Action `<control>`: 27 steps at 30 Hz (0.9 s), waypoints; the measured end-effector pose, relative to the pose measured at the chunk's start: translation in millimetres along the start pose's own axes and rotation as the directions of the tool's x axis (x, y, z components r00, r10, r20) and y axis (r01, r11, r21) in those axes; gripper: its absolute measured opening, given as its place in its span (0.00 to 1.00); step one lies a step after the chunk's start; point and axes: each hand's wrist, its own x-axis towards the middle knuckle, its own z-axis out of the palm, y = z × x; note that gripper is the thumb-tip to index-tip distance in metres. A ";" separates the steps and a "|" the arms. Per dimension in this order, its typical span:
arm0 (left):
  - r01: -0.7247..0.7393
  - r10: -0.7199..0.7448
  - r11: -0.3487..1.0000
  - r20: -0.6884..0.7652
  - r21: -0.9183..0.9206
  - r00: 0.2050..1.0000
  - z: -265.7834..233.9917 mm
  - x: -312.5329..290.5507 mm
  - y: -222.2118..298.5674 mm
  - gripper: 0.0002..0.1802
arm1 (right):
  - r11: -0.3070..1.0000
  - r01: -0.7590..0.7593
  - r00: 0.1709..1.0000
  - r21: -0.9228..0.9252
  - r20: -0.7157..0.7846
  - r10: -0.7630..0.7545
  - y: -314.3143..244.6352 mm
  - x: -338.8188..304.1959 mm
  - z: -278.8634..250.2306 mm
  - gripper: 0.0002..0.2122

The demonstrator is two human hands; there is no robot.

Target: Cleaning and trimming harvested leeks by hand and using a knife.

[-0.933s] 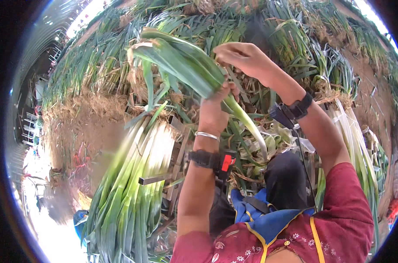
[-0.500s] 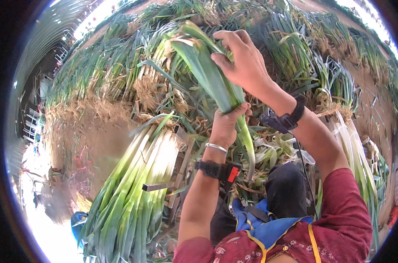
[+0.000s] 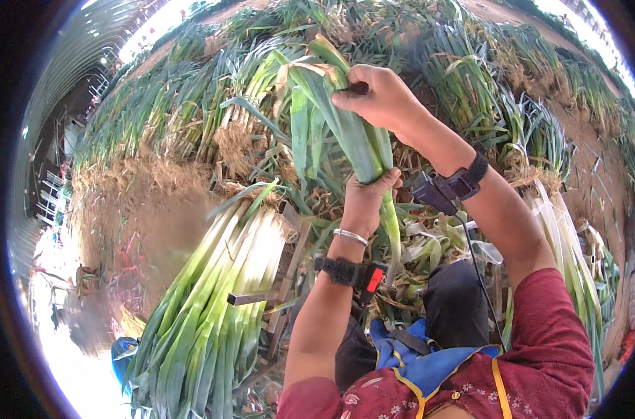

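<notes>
My left hand (image 3: 368, 199) is wrapped round a leek (image 3: 352, 136) at the place where its green leaves start. The pale shank (image 3: 393, 244) points down toward my lap, and the broad leaves rise up and to the left. My right hand (image 3: 382, 103) is closed at the right edge of the upper leaves, thumb and fingers curled in a pinch there. Some leaf tips are dry and brownish. A green leaf strip (image 3: 300, 133) hangs down left of the held leek.
A bundle of cleaned leeks (image 3: 213, 286) lies at the left on a metal frame (image 3: 251, 297). More leeks (image 3: 562, 237) lie at the right. Leaf scraps (image 3: 429, 241) cover the ground ahead of my knees. Rows of unpeeled rooted leeks (image 3: 150, 133) fill the far side.
My right hand has come down onto the leaves, its fingers closing from apart to a pinch. The leek's top has shifted slightly right, and leaf strips now hang at its left.
</notes>
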 end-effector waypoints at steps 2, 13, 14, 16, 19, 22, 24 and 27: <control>0.014 -0.014 1.000 -0.006 -0.004 1.000 -3.3 -0.8 2.3 0.13 | 0.985 -0.063 0.997 0.163 0.064 0.054 -13.6 -8.8 -1.9 0.13; 0.034 -0.030 0.996 0.043 -0.085 0.999 -1.7 0.9 0.8 0.14 | 0.807 -0.275 0.931 0.523 0.355 0.088 -29.1 -25.3 -4.8 0.12; 0.030 -0.027 0.996 0.042 -0.084 0.999 -1.3 1.1 1.5 0.14 | 0.784 -0.270 0.925 0.558 0.377 0.050 -32.0 -26.2 -6.2 0.11; 0.049 -0.046 0.995 0.032 -0.091 0.998 -0.3 1.9 1.5 0.13 | 0.785 -0.239 0.925 0.571 0.379 0.006 -21.7 -24.6 0.3 0.09; 0.054 -0.049 0.992 0.042 -0.112 0.998 -3.5 3.0 -1.4 0.12 | 0.793 -0.241 0.950 0.560 0.301 0.077 -27.3 -29.5 13.8 0.07; 0.080 -0.073 0.990 0.064 -0.113 0.995 -3.3 4.5 -4.6 0.13 | 0.961 0.058 0.950 0.271 0.280 -0.137 -22.8 -20.3 19.8 0.11; 0.084 -0.078 0.990 0.055 -0.117 0.995 -5.2 4.0 -3.3 0.15 | 0.985 0.149 0.929 0.085 0.330 -0.169 -18.4 -16.3 11.8 0.17; 0.074 -0.068 0.987 0.042 -0.143 0.997 -3.2 1.4 -1.5 0.17 | 0.983 0.185 0.961 -0.018 0.213 -0.177 -34.1 -3.2 -16.2 0.26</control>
